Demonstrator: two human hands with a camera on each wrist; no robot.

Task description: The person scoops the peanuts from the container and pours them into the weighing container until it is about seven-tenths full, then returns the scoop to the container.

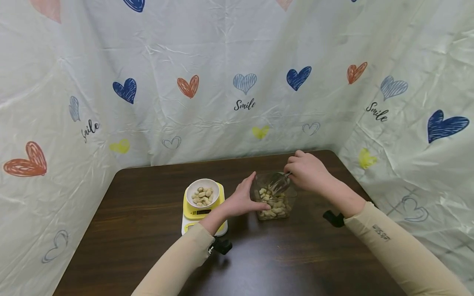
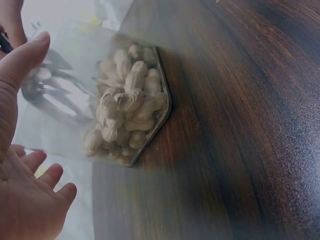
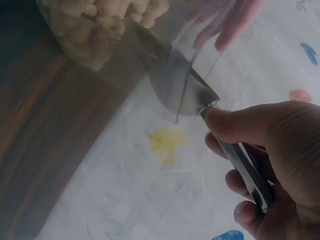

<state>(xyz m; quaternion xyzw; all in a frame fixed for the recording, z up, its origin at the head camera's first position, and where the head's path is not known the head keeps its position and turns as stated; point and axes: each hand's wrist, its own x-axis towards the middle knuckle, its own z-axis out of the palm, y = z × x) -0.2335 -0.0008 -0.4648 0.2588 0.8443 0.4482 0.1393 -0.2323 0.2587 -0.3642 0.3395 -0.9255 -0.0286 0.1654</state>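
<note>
In the head view a clear square container [image 1: 292,199] of unshelled peanuts [image 1: 275,210] stands on the table. My left hand [image 1: 242,199] holds it from the left, thumb across the near side and fingers spread along the far side; the left wrist view shows the thumb [image 2: 31,54] against the clear wall. Curled around the handle of a metal scoop [image 3: 182,92], my right hand [image 1: 307,170] is above the container's right side. The scoop's head tilts down inside the container, its tip among the peanuts [image 2: 127,102].
Left of the container, a white bowl [image 1: 189,198] with several peanuts sits on a yellow and white kitchen scale [image 1: 188,213], partly hidden by my left forearm. The dark wooden table [image 1: 148,213] meets a white curtain [image 1: 211,135] with printed hearts at the back and sides.
</note>
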